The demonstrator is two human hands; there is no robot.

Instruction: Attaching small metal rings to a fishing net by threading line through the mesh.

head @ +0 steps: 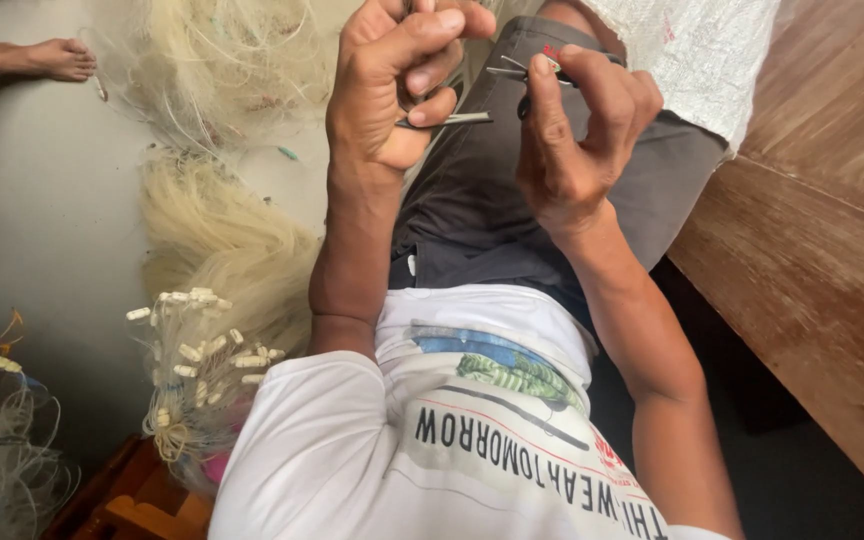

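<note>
Pinching a thin metal tool (447, 120), left hand (392, 85) grip closed, right hand (577, 130) grip clamped on scissors (522, 72)

Bare grey floor (42, 200) lay open to the left of the left hand (392, 85). A heap of pale fishing net (222, 240) with white floats (202, 350) crowded beside the left forearm. A wooden bench (812, 270) closed off the right side, near the right hand (577, 140).
</note>
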